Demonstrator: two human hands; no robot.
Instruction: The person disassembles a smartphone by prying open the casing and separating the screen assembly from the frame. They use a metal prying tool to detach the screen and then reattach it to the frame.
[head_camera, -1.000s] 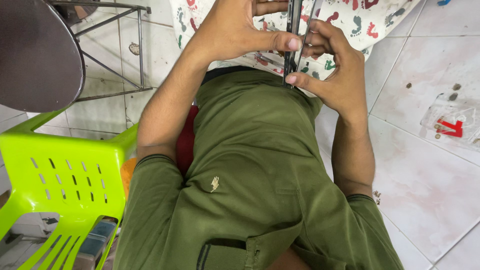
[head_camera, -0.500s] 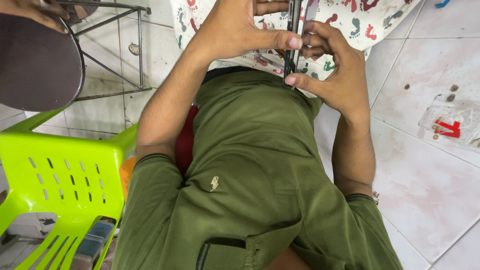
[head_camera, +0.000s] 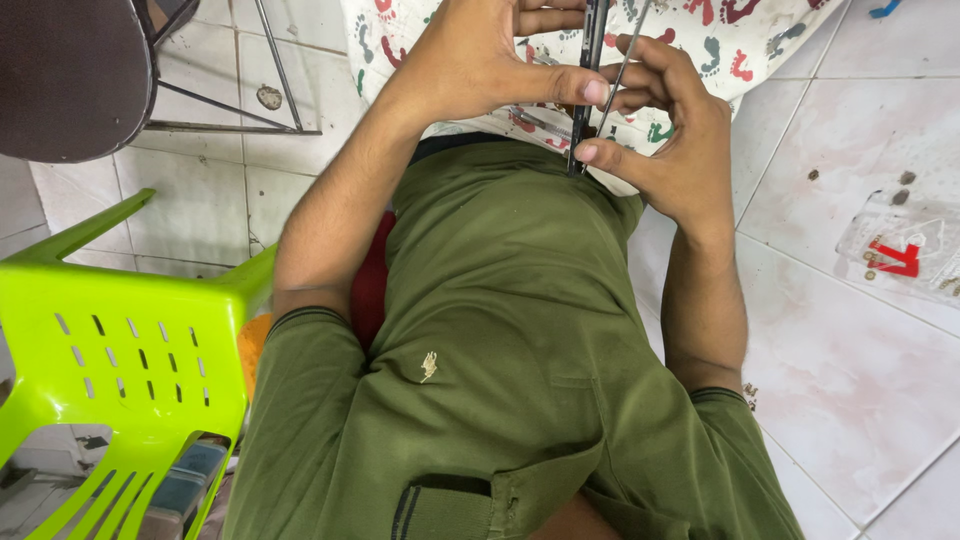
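Your left hand (head_camera: 470, 60) and right hand (head_camera: 680, 150) both have their fingers clamped on a thin dark flat device (head_camera: 585, 90), held edge-on between your thumbs. A slim metal tool (head_camera: 622, 60) runs beside it through your right fingers, above the footprint-patterned cloth (head_camera: 760, 30).

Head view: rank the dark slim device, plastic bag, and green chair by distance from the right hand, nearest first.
1. Dark slim device: pinched edge-on between the fingers of the right hand and the left hand, top centre.
2. Plastic bag: on the floor tiles at the frame's right edge.
3. Green chair: far across the frame, lower left.
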